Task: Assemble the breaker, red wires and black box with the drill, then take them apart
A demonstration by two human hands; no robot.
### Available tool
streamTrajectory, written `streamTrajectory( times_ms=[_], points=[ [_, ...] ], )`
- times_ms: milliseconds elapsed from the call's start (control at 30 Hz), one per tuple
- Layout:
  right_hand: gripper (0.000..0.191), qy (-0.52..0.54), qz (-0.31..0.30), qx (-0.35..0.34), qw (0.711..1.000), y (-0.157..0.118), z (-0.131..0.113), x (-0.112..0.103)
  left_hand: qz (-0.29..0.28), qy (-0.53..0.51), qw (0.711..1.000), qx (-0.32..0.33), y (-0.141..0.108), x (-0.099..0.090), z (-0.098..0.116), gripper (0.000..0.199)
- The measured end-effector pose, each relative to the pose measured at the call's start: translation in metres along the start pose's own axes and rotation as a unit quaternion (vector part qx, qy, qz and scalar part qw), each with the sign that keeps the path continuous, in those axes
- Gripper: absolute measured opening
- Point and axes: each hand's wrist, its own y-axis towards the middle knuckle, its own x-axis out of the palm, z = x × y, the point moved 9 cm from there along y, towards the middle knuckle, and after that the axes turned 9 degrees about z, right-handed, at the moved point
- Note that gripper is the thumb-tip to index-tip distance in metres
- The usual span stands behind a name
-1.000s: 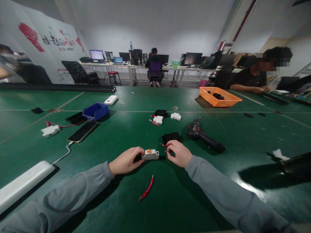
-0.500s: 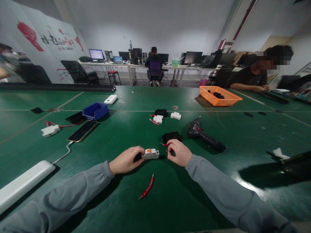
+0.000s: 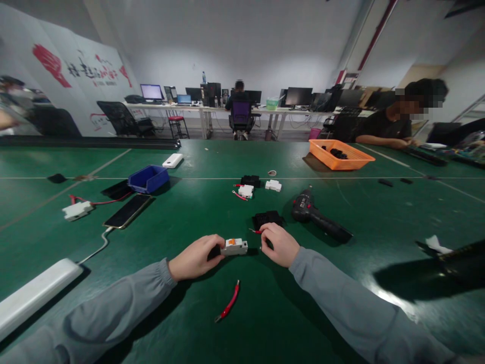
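My left hand (image 3: 199, 257) pinches the left end of a white circuit breaker (image 3: 235, 247) with an orange toggle, low over the green table. My right hand (image 3: 279, 244) is to the right of the breaker, apart from it, thumb and fingers closed together. A tiny bit shows at its fingertips, too small to name. Just behind those fingers lie a black plastic part (image 3: 267, 219) and the end of a red wire (image 3: 255, 231), partly hidden by the hand. A short red cable (image 3: 229, 302) with metal ends rests on the table in front of the breaker.
A black power screwdriver (image 3: 318, 216) lies to the right. Farther back are white breakers (image 3: 273, 185) and an orange basket (image 3: 341, 162) of black parts. On the left sit a blue bin (image 3: 148, 179), a phone (image 3: 128, 211) and a white power strip (image 3: 38, 290). A person (image 3: 397, 121) works far right.
The camera view has tipped slightly, so the table appears a little lower. Both hands keep nearly the same places, and the breaker stays in my left hand.
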Motion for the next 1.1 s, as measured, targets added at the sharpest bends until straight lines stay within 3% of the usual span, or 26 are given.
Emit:
streamTrajectory(
  times_ms=[1100],
  points=[
    [0.014, 0.006, -0.014, -0.007, 1.000, -0.0015, -0.0057, 0.0000, 0.006, -0.002, 1.000, 0.014, 0.0000, -0.0020, 0.0030, 0.020]
  ],
)
